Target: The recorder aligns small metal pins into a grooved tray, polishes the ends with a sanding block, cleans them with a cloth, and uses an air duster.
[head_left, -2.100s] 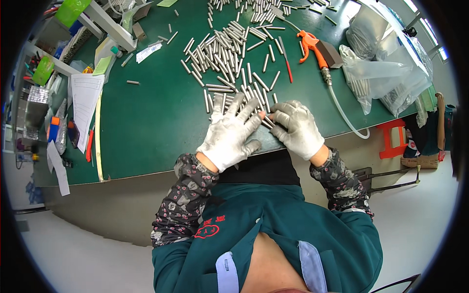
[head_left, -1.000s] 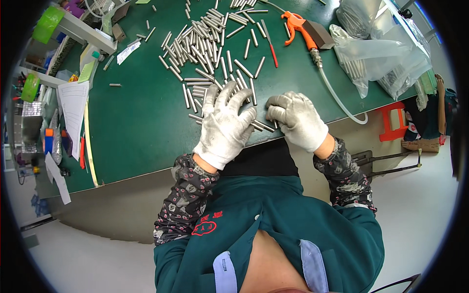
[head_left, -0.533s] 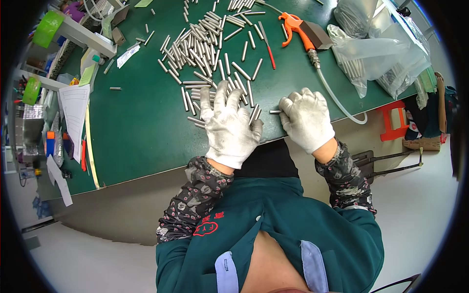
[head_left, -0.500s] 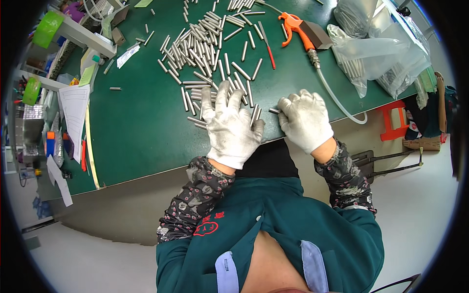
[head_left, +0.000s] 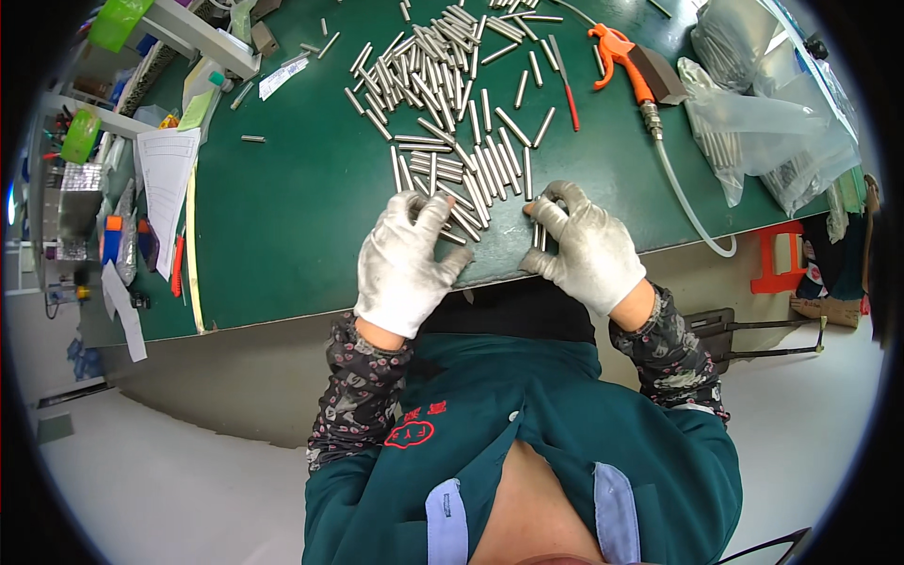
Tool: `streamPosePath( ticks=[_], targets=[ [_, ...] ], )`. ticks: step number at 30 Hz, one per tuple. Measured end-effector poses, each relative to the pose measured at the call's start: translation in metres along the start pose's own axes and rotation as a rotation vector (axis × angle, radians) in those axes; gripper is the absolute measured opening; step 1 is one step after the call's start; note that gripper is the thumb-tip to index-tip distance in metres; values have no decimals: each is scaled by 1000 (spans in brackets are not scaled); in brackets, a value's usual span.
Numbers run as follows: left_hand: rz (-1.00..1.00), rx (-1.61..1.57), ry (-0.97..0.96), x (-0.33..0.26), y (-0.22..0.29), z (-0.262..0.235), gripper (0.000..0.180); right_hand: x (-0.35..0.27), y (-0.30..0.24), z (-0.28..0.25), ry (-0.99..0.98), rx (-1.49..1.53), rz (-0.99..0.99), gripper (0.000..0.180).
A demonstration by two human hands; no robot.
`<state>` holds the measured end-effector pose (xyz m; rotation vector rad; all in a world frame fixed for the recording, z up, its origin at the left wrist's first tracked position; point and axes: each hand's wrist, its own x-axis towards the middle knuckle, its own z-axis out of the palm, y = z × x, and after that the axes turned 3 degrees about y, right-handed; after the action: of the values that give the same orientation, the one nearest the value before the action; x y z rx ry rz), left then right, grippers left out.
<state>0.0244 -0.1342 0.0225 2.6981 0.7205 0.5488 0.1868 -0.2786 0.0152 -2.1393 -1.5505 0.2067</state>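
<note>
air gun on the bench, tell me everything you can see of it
The air gun lies on its side at the far right of the green bench, beyond the metal rods. It has an orange, plastic-looking body with a curved trigger lever, a dark block beside it and a metal fitting at its base, from which a pale hose runs toward the near edge. Neither hand touches it. A clear bag lies just to its right.
</note>
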Motion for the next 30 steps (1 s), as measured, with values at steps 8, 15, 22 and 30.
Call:
streamPosePath(
  ticks=[8,15,22,30],
  targets=[
    [109,-27,-42,10,12,15,51,5,7,-1,-7,71,-52,41],
    [264,-211,-99,14,7,16,49,2,12,-3,-20,118,-88,37],
    [235,-185,-53,18,2,13,47,-3,14,-2,33,157,-78,38],
    [300,-205,-109,20,15,20,34,-3,15,-6,-7,162,-116,39]
  ],
)
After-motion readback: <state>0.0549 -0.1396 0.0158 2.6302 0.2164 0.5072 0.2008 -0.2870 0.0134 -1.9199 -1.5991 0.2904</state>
